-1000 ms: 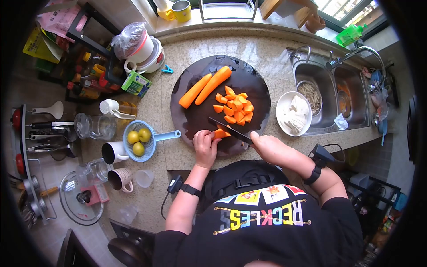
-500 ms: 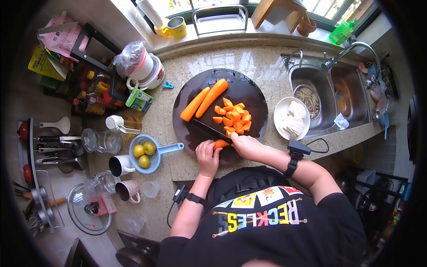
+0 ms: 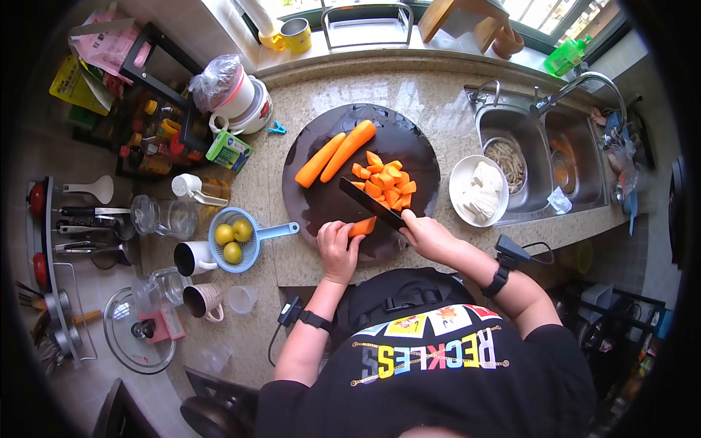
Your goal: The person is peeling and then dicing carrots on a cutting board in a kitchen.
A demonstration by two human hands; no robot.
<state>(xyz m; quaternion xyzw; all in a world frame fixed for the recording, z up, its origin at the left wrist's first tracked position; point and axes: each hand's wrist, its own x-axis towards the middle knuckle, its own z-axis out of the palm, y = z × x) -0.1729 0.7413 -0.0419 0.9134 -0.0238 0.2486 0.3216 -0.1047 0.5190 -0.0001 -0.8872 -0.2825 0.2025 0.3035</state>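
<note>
Your view is bright — daylight comes from the window (image 3: 535, 12) at the top, leaving pale glare on the bench (image 3: 328, 101) — while fisheye distortion bends the edges and black fills the corners.

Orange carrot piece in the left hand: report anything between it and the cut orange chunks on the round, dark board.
The long, dark knife in the right hand slants between the carrot piece and the chunks; nothing else visible does.

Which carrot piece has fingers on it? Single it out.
The short piece nearest the person, held by the left hand on the round dark board; the two long carrots and cut chunks have no hand on them.
</note>
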